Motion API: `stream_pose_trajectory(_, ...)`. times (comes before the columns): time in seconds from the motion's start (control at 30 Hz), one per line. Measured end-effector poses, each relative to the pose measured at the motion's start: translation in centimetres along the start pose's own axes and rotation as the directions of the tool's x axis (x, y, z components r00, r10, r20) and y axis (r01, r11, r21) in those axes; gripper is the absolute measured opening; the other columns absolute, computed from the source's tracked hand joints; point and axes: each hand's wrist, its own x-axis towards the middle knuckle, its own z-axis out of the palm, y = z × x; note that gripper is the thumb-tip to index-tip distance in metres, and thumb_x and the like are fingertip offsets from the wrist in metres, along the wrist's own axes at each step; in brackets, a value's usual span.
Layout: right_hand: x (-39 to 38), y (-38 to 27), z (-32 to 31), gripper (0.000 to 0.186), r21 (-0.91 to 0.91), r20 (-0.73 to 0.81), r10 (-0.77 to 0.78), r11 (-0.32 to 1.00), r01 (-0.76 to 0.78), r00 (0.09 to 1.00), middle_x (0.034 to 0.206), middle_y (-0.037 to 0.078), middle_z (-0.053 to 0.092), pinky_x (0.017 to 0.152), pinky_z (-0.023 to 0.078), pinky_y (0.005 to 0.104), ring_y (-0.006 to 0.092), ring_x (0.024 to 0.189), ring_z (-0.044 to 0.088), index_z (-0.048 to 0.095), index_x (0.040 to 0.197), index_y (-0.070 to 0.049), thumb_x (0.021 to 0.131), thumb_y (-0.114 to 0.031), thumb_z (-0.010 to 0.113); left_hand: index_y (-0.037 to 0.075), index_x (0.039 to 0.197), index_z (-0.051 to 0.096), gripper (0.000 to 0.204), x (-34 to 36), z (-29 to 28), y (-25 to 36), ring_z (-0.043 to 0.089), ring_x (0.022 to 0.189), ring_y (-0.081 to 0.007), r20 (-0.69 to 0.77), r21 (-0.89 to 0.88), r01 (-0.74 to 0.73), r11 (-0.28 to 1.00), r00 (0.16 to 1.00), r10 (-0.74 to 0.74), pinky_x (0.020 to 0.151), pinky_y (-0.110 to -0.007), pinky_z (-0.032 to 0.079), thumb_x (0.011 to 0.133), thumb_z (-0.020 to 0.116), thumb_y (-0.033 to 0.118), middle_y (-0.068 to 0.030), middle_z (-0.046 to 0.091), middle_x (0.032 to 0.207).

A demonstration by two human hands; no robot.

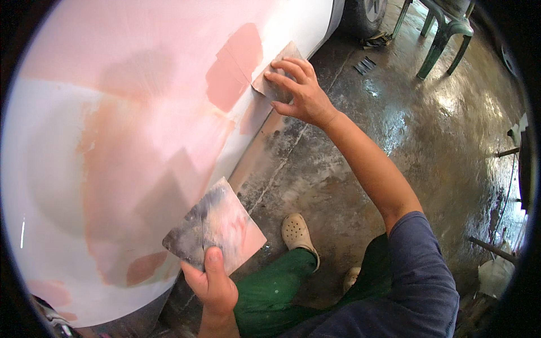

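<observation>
My left hand grips a square flat board from below, thumb on top. Grey, white and pink filler paste smears its face. Up and to the right, my right hand presses a thin flat filler spreader against the car's body panel, fingers spread along its back. Beside the spreader's edge lies a darker pink patch of filler. Paler pink and orange-brown areas cover much of the white panel, and a smaller dark pink patch sits low on it.
A car wheel stands at the top, near a green plastic chair. Small dark strips lie on the wet, stained concrete floor. My beige clog is close to the car. Rods and a whitish bag are at the right edge.
</observation>
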Motion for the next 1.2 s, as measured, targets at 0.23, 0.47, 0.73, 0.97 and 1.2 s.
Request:
stream_pose_trajectory(0.23, -3.2, -8.8, -8.3, 0.062, 0.601, 0.254, 0.252, 0.715, -0.356, 0.934, 0.15, 0.014, 0.045, 0.117, 0.035, 0.0465, 0.0322, 0.142, 0.041, 0.059, 0.141, -0.011, 0.083, -0.026, 0.076, -0.003, 0.145, 0.038, 0.05, 3.2, 3.1, -0.4, 0.057, 0.126, -0.0296, -0.119, -0.312, 0.176, 0.934, 0.968, -0.222, 0.107, -0.044, 0.047, 0.105, 0.056, 0.02, -0.0205, 0.054, 0.14)
stream_pose_trajectory(0.47, -4.0, -18.5, -16.2, 0.061, 0.752, 0.478, -0.013, 0.522, -0.402, 0.878, 0.151, 0.018, 0.044, 0.119, 0.03, 0.049, 0.0379, 0.143, 0.039, 0.057, 0.146, -0.011, 0.088, -0.027, 0.071, 0.001, 0.14, 0.046, 0.041, 5.2, 6.8, -1.3, 0.058, 0.12, -0.0223, 0.114, -0.493, 0.385, 0.78, 0.918, -0.381, 0.103, -0.039, 0.047, 0.104, 0.058, 0.016, -0.0135, 0.059, 0.132)
stream_pose_trajectory(0.73, -7.4, -13.1, -17.8, 0.054, 0.229, 0.532, 0.163, 0.917, -0.327, 0.831, 0.14, 0.018, 0.054, 0.112, 0.038, 0.0497, 0.0383, 0.131, 0.049, 0.064, 0.136, -0.013, 0.084, -0.027, 0.072, -0.001, 0.141, 0.047, 0.04, 4.3, 7.4, 0.2, 0.06, 0.117, -0.0232, 0.025, -0.465, 0.224, 0.857, 0.97, -0.241, 0.1, -0.039, 0.049, 0.103, 0.055, 0.011, -0.015, 0.061, 0.13)
stream_pose_trajectory(0.97, -4.1, -16.1, -18.3, 0.051, 0.252, 0.445, 0.077, 0.945, -0.207, 0.892, 0.134, 0.017, 0.057, 0.108, 0.041, 0.0498, 0.0369, 0.128, 0.052, 0.066, 0.128, -0.012, 0.08, -0.029, 0.073, -0.006, 0.132, 0.055, 0.033, 2.9, 7.5, 0.4, 0.063, 0.11, -0.0226, 0.125, 0.084, -0.116, 0.99, 0.987, 0.105, 0.098, -0.037, 0.048, 0.105, 0.053, 0.014, -0.0154, 0.068, 0.121)
stream_pose_trajectory(1.2, -8.7, -16.3, -13.2, 0.054, 0.528, 0.675, 0.258, 0.485, -0.697, 0.691, 0.144, 0.011, 0.049, 0.106, 0.042, 0.0464, 0.0268, 0.132, 0.049, 0.058, 0.138, -0.01, 0.09, -0.033, 0.07, -0.008, 0.135, 0.044, 0.038, 3.7, 6.5, 1.2, 0.058, 0.117, -0.0219, -0.143, -0.053, -0.174, 0.983, 0.976, 0.165, 0.104, -0.038, 0.046, 0.107, 0.054, 0.016, -0.0193, 0.059, 0.131)
